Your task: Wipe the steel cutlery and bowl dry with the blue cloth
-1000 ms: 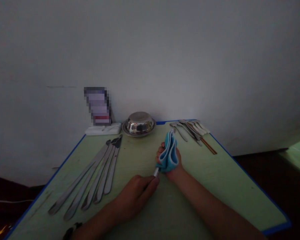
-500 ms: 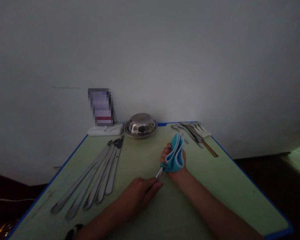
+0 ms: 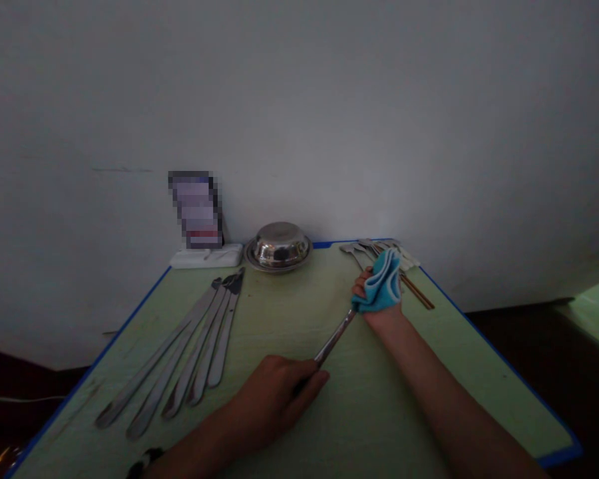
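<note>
My left hand [image 3: 292, 396] pinches the near end of a slim, shiny metal utensil [image 3: 335, 338] between thumb and fingers. Its shaft slants up and away to the right, and its far end disappears into a folded blue cloth [image 3: 379, 296] with pale edges. My right hand [image 3: 360, 285] is closed around that cloth, fingers curled on its left side. Whatever head the utensil has is hidden. Just beyond the right hand lies a group of cutlery [image 3: 354, 249], partly covered by the cloth.
Several long metal utensils [image 3: 199, 352] fan out at the table's left. An upturned metal bowl [image 3: 281, 243] rests on a dish at the back, beside a blurred-out phone-like screen [image 3: 197, 209] on a white base [image 3: 184, 258]. Wooden chopsticks [image 3: 418, 293] lie right. Blue edging [image 3: 509, 369] borders the table.
My right hand and the cloth have slid away and to the right along the utensil, baring more of its shaft. My left hand stays nearly in place with its grip.
</note>
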### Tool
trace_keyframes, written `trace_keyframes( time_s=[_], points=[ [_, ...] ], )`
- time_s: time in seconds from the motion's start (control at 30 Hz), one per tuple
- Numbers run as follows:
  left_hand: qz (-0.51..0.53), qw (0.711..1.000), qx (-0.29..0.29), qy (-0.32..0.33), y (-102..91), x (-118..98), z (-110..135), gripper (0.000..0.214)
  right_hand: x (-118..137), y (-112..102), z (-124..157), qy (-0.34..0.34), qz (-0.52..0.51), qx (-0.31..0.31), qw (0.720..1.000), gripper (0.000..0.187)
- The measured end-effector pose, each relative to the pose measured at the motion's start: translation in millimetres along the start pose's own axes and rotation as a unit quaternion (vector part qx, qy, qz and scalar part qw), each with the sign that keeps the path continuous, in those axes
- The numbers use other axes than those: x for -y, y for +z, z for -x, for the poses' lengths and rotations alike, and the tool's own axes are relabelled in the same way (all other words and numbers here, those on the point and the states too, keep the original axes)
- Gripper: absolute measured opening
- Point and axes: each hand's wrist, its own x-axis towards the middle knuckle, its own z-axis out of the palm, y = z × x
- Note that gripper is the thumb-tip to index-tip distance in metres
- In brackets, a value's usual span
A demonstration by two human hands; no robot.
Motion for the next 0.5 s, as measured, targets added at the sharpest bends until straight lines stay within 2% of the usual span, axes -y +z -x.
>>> trace_keyframes(
  time_s=[0.1,0.2,0.33,0.43,0.5],
  points=[
    [-0.013,1.0,0.004,0.015,-0.7,0.6,1.1,0.039,14.3,-3.8,-4.9,-0.047,-0.01,0.012,0.999,0.045],
    [0.003,1.0,-0.011,-0.007,-0.4,2.5,1.1,0.038,5.5,-3.4,-2.4,-0.044,-0.008,0.016,0.999,0.041],
    [0.017,0.998,-0.034,-0.04,2.7,6.4,-0.6,0.035,-35.7,1.1,13.1,0.028,0.018,0.065,0.997,0.03],
    [0.018,0.998,-0.033,-0.044,4.0,8.0,-1.6,0.032,-66.3,4.5,27.3,0.117,0.039,0.098,0.987,0.032],
    [0.023,0.998,-0.031,-0.041,3.3,7.8,-1.7,0.03,-76.6,6.3,32.3,0.153,0.042,0.093,0.983,0.033]
  ],
)
